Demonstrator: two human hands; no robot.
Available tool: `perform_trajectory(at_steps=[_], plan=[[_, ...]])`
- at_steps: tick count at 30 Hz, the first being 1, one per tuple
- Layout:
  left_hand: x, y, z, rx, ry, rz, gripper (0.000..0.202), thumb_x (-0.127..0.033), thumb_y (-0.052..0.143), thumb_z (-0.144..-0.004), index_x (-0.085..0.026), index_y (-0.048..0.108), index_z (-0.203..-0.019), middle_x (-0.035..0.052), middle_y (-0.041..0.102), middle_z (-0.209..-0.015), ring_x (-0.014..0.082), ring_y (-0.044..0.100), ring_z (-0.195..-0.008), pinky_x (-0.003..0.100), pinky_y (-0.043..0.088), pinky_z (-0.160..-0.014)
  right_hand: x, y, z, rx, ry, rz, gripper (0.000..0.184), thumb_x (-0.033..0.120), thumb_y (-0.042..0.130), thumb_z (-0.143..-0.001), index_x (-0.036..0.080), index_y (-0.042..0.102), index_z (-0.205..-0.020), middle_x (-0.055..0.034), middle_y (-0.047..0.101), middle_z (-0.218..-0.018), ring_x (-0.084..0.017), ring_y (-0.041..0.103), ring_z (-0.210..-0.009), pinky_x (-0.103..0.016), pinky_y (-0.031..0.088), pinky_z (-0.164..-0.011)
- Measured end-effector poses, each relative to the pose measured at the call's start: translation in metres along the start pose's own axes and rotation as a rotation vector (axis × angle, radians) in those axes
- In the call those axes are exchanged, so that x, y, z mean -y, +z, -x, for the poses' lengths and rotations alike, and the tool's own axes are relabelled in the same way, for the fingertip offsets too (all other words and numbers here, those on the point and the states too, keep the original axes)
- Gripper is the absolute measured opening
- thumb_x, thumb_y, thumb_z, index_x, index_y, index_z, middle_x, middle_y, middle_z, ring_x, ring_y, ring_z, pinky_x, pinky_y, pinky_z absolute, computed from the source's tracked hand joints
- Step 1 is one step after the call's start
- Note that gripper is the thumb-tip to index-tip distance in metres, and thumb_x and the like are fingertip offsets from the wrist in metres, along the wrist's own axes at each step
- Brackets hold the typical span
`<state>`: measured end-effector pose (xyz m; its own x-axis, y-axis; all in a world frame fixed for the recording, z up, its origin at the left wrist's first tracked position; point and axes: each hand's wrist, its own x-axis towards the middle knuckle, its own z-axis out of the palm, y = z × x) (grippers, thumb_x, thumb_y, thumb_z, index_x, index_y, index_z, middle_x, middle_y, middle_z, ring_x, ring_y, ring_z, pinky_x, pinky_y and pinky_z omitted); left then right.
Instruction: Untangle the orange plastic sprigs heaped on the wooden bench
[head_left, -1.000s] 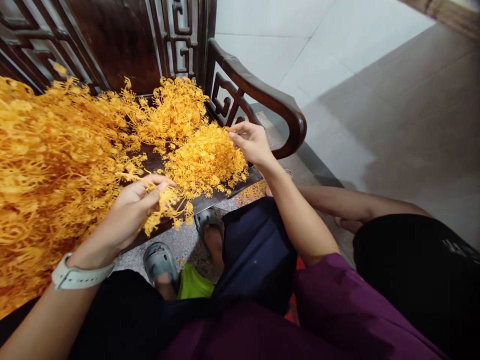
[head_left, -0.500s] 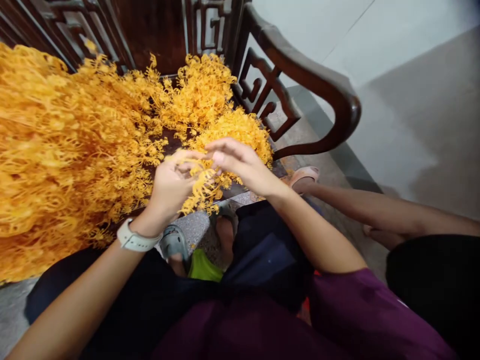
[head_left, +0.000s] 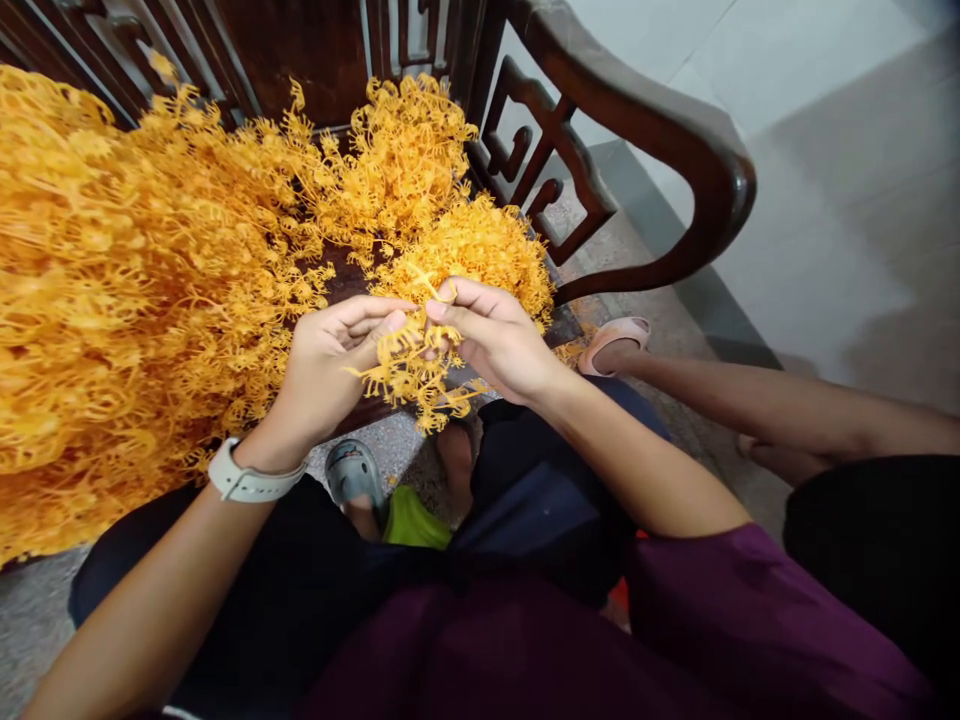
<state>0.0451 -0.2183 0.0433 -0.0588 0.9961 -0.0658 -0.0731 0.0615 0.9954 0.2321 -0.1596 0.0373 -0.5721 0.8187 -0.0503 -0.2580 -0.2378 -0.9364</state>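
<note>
Closer together now, the left hand (head_left: 330, 375) and right hand (head_left: 499, 335) both pinch a tuft of curly orange strands (head_left: 409, 365) above the worktop (head_left: 349, 285), right beside the big heap (head_left: 112, 300)!

My L hand (head_left: 322, 385) + R hand (head_left: 499, 340) = 2; 1 orange tuft (head_left: 405, 370), 1 wht watch (head_left: 244, 485), 1 wood armrest (head_left: 637, 110).

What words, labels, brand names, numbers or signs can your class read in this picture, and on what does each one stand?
None can be read. The white watch strap on the left wrist shows no legible marks, and the carved fretwork panel of the dark wooden seat shows a geometric pattern, with no lettering that can be made out.
</note>
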Motion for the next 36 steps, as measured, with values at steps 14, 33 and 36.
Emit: perform_trajectory(at_steps=[14, 33, 36], plan=[[-0.013, 0.011, -0.005, 0.027, -0.124, 0.422, 0.02, -0.015, 0.092, -0.08, -0.015, 0.073, -0.078, 0.0009, 0.067, -0.078, 0.0086, 0.062, -0.066, 0.016, 0.055, -0.063, 0.003, 0.012, 0.009, -0.019, -0.004, 0.087, 0.034, 0.044, 0.093, -0.083, 0.016, 0.074, -0.084, 0.0075, 0.051, -0.056, -0.003, 0.028, -0.046, -0.021, 0.017, -0.041], [0.021, 0.038, -0.113, -0.11, 0.047, -0.062, 0.006, -0.02, 0.082, -0.09, -0.015, 0.084, -0.093, 0.0053, 0.075, -0.079, 0.011, 0.061, -0.059, 0.024, 0.052, -0.057, 0.07, -0.075, 0.008, -0.398, -0.178, -0.151, 0.031, 0.028, 0.086, -0.08, 0.022, 0.056, -0.087, 0.0113, 0.026, -0.064, -0.004, 0.017, -0.053, -0.021, 0.016, -0.046], [0.035, 0.053, -0.143, -0.171, 0.177, -0.243, 0.012, -0.02, 0.079, -0.091, -0.014, 0.085, -0.1, 0.0092, 0.081, -0.091, 0.0182, 0.072, -0.073, 0.037, 0.063, -0.077, 0.07, -0.078, 0.005, -0.435, -0.18, -0.148, 0.026, 0.028, 0.081, -0.083, 0.022, 0.056, -0.088, 0.0117, 0.021, -0.063, -0.006, 0.019, -0.053, -0.021, 0.018, -0.048]])
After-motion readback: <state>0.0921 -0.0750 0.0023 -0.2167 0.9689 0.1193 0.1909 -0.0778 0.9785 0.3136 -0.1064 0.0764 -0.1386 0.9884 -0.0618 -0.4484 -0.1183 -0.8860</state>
